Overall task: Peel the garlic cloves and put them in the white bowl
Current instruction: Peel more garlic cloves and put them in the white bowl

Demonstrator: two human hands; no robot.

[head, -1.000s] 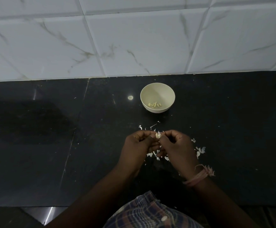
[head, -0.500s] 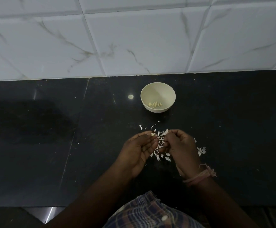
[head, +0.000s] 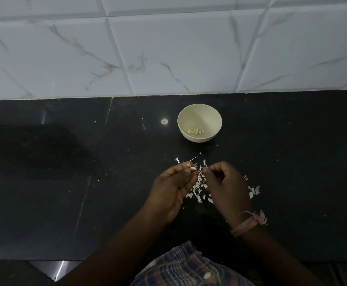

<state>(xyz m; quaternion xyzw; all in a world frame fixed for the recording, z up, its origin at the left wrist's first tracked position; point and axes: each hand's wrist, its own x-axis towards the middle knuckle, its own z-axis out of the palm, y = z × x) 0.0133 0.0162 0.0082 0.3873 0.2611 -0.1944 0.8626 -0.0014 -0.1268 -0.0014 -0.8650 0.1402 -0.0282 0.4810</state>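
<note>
- Left hand [head: 173, 187]: palm turned inward, fingertips pinching a garlic clove [head: 193, 168].
- Right hand [head: 225, 185]: fingers curled, thumb and forefinger pinched at a bit of skin; cannot tell more.
- White bowl [head: 199, 122]: on black counter [head: 65, 182] beyond the hands, peeled cloves [head: 196, 131] inside.
- Peel scraps [head: 198, 187] scattered under and between the hands.

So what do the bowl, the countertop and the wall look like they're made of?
White bowl: matte, smooth and evenly cream, probably plastic or melamine, possibly ceramic. Countertop: polished black stone, likely granite, mirroring a light spot, with seams. Wall: glossy white marble-look tiles, grey veins and grout lines.
</note>
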